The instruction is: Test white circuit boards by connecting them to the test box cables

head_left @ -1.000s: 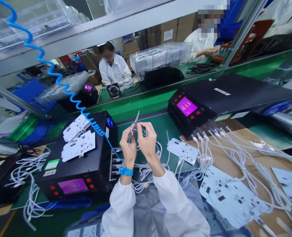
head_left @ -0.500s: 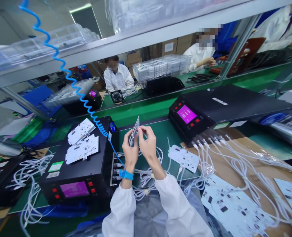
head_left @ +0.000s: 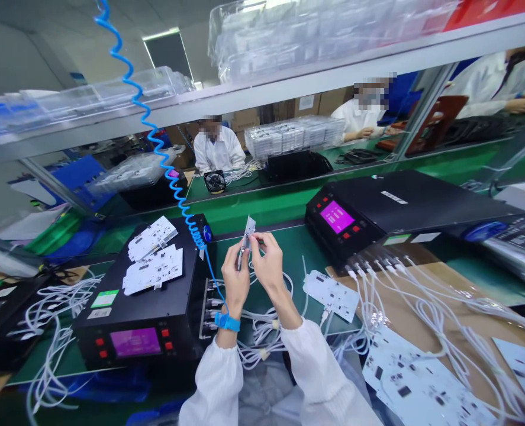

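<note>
Held upright and nearly edge-on above the green bench is a small white circuit board [head_left: 248, 228]. My left hand [head_left: 235, 277] grips it from the left, with a blue wrist strap [head_left: 227, 322] around that wrist. The fingers of my right hand [head_left: 267, 263] pinch its right side; their tips partly cover the board. Left of my hands, a stack of white circuit boards [head_left: 153, 269] lies on a black tester box [head_left: 155, 313] with a lit pink screen. To the right, another circuit board [head_left: 331, 294] rests on the bench with a white cable at its lower edge.
A second black tester box [head_left: 404, 198] stands right, with white cables [head_left: 426, 296] spreading from it. Larger white board panels [head_left: 422, 378] lie at lower right. A blue coiled cord [head_left: 155, 142] hangs to my strap. Several co-workers [head_left: 220, 148] sit beyond the shelf [head_left: 262, 94].
The board in my hands has turned slightly, showing a little more of its face. My view has tilted up a little, so the scene sits lower. Co-workers' hands at right have shifted.
</note>
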Available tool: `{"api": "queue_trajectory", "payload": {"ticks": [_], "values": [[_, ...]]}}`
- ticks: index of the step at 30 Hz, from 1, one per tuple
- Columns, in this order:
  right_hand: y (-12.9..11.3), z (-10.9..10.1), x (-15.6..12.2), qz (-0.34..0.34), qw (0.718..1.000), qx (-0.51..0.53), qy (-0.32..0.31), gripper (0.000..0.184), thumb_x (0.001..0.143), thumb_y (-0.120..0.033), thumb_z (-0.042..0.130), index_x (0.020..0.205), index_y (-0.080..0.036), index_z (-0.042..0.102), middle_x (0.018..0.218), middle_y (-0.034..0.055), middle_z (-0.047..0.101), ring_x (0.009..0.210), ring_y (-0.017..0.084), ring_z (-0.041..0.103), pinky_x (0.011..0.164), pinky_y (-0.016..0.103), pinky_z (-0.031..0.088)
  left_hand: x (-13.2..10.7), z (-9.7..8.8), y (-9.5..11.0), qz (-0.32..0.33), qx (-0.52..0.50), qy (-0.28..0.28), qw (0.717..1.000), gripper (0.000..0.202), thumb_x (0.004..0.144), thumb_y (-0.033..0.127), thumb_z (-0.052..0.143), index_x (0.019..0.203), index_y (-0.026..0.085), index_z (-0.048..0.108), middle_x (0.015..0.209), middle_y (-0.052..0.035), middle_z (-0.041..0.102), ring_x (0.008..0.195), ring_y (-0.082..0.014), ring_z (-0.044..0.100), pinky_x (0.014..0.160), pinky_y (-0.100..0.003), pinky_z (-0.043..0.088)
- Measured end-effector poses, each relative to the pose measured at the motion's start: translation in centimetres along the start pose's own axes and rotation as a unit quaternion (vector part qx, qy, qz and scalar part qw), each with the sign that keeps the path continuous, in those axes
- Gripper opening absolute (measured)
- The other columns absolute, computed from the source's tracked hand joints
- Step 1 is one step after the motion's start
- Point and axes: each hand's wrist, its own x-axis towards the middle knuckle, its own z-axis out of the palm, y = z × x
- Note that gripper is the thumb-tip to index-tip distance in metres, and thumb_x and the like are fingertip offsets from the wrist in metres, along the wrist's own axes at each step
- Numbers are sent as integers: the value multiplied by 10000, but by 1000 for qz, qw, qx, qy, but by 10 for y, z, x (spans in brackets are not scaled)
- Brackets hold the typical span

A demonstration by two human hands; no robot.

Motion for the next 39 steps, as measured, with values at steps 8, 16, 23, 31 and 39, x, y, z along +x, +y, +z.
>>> {"api": "queue_trajectory", "payload": {"ticks": [8,16,23,31,39], "values": [[-4,-5,8,-12,996,-52,-64,185,996,-350,542,950,-218,665,978,73,699,981,228,668,928,370,536,-2,-3,7,-52,-16,29,998,470,986,577,604,1175,163,721,1135,-134,756,1055,-234,729,918,-314,572],[28,-11,46,126,984,-20,-122,210,984,-314,567,1109,-170,655,1018,99,778,921,202,753,852,317,587,3,-6,13,-104,-49,154,981,527,979,625,585,1217,158,637,1189,-160,747,982,-230,772,879,-314,599],[59,17,75,162,954,-110,-227,200,961,-137,582,1080,-130,742,945,102,818,920,208,786,859,289,587,-19,-29,35,-149,-76,116,979,543,954,623,639,1236,161,667,1169,-159,769,1030,-260,778,912,-329,610],[68,62,78,124,901,-221,-354,196,911,-91,636,1027,-122,791,1046,82,825,1040,242,758,868,235,543,-30,-45,63,-200,-102,92,970,600,953,607,656,1331,142,687,1168,-164,777,1093,-271,762,1030,-372,580],[53,24,81,64,831,-365,-415,275,941,-117,639,1195,-153,738,1324,166,727,1238,261,679,984,278,492,-29,-47,57,-207,-138,111,962,591,943,582,688,1317,125,713,1087,-148,799,1030,-260,780,1040,-370,581]]}}
